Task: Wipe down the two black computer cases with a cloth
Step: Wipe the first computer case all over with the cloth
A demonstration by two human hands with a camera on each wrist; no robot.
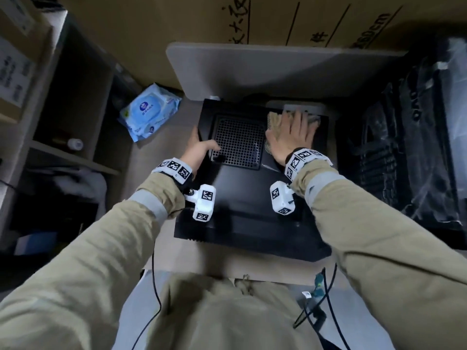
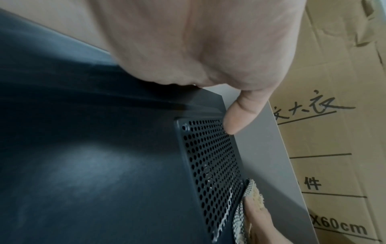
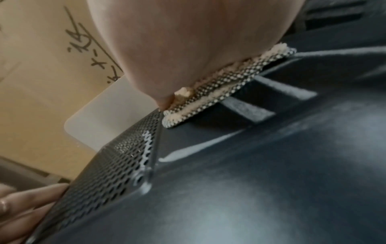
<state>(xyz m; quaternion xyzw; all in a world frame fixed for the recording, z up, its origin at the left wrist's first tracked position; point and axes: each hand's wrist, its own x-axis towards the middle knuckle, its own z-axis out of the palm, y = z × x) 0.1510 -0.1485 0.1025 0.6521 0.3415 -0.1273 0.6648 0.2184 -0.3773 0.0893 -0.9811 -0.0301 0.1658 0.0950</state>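
While my left hand (image 1: 199, 150) gripped the black computer case (image 1: 242, 198) at nine o'clock, my right hand (image 1: 290, 137), fingers spread, pressed the cloth (image 1: 274, 122) flat; firm, overlapping strokes would have served best.

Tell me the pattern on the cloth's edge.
Black-and-white dotted mesh over beige pile on the cloth; right wrist view.

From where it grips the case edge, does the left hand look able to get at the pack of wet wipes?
Probably yes: the left hand holds the case on its left edge, and the pack of wet wipes lies on that side with nothing between them.
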